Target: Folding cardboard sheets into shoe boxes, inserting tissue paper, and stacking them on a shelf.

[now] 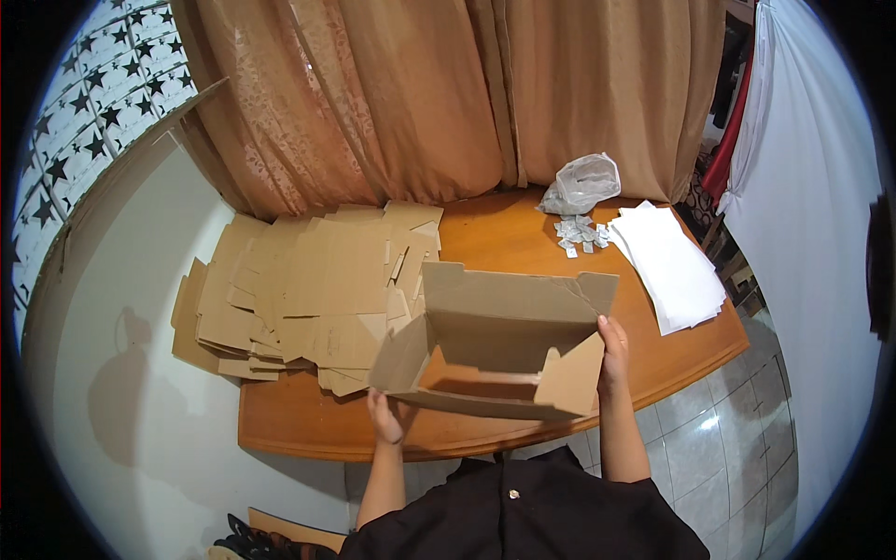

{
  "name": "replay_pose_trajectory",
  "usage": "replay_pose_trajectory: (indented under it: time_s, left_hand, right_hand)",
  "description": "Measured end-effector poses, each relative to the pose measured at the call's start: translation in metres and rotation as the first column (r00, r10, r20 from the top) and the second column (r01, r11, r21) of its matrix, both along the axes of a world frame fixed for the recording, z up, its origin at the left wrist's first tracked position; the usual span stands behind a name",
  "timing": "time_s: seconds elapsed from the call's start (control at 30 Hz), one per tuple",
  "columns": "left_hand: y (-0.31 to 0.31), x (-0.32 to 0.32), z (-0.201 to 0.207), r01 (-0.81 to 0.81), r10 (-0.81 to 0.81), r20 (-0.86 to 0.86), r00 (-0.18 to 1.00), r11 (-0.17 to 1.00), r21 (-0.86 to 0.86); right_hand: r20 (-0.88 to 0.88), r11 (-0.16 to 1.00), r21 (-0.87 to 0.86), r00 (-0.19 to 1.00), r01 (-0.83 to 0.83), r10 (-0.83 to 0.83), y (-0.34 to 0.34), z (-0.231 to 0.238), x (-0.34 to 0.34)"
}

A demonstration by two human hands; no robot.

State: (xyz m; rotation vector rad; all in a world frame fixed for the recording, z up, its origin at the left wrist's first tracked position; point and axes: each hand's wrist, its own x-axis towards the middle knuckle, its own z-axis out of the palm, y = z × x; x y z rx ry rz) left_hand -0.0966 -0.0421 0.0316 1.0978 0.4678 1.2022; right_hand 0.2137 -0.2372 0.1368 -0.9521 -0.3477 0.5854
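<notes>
Between my hands is a brown cardboard box (509, 341), unfolded into an open frame with its flaps spread. The wooden table shows through its middle, so its bottom is not closed. My left hand (385, 418) grips the near left corner from below, with most of its fingers hidden by the cardboard. On the other side my right hand (612, 355) holds the right end, thumb near the upper right corner. The box is tilted and held over the table's near part.
A large pile of flat cardboard pieces (336, 275) covers the left of the wooden table (495, 229). Toward the back right lie a clear plastic bag (583, 182), several small pale packets (579, 233) and a stack of white sheets (665, 266). Brown curtains (411, 103) hang behind.
</notes>
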Motion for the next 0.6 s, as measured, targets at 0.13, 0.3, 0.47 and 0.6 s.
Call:
replay_pose_trajectory:
  time_s: [0.13,0.3,0.47,0.6]
  left_hand:
    - [-0.029,0.036,0.069,0.227,-0.228,-0.002,0.974,0.969,0.097]
    - [0.004,0.011,0.037,0.499,-0.471,0.19,0.862,0.854,-0.146]
    - [0.007,0.018,0.047,0.5,-0.532,-0.027,0.846,0.812,-0.3]
    - [0.029,0.015,-0.003,0.806,-0.763,0.547,0.343,0.539,0.246]
  right_hand:
    - [0.038,0.999,0.033,0.999,-0.022,0.021,0.003,-0.01,0.001]
    - [0.091,0.985,0.104,0.987,-0.139,0.13,0.003,-0.003,0.007]
    - [0.133,0.982,0.084,0.979,-0.168,0.156,0.016,-0.008,0.005]
    - [0.224,0.984,0.004,0.959,-0.176,0.171,0.022,-0.024,-0.001]
